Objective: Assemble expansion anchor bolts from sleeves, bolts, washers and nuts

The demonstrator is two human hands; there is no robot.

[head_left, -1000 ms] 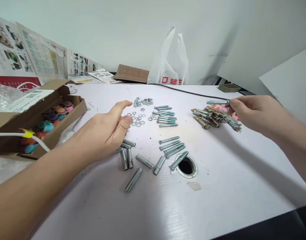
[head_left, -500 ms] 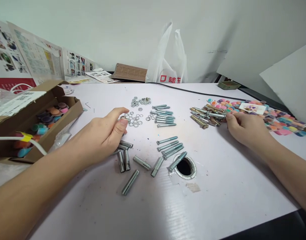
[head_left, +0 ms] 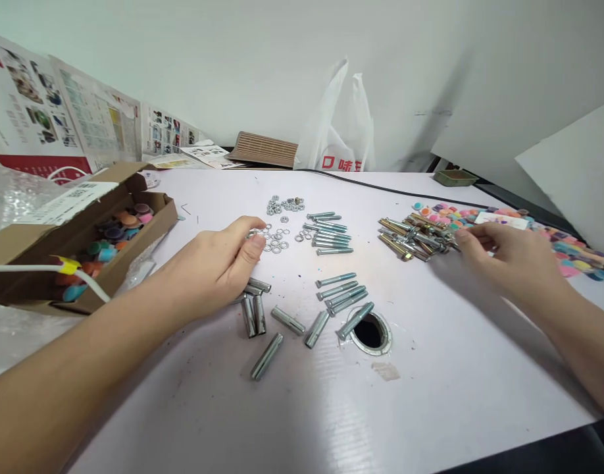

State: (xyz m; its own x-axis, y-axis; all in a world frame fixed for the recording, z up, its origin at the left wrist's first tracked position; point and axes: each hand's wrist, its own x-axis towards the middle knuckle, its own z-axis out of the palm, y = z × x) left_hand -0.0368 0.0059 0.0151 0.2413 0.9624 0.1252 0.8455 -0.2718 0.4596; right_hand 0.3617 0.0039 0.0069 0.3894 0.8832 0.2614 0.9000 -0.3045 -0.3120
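Has lowered the right hand (head_left: 509, 257) since one second ago. Then held one bolt up in the air; now rests the fingertips (head_left: 458, 238) against the right end of the pile of anchor bolts (head_left: 410, 234), beyond the round hole (head_left: 370, 331) and to its right. Cannot tell whether grips a bolt there or only touches.

Has closed the left hand (head_left: 218, 263) as well. Before kept thumb and forefinger apart; now pinches a washer (head_left: 252, 233) between them, beyond the hole and to its left, at the near edge of the scattered washers (head_left: 277, 240).

Lying flat in the pile, all crowded together, long axes mostly left to right, the left ends a little farther away than the right ends. Cannot make out which end carries the head.

Just beyond the hole, a row of loose bolts (head_left: 339, 289), pointing the same way as the pile. To the left of the hole, several sleeves (head_left: 287, 320). Far left of the hole, a cardboard box (head_left: 149, 227) with coloured caps (head_left: 119, 234) inside.
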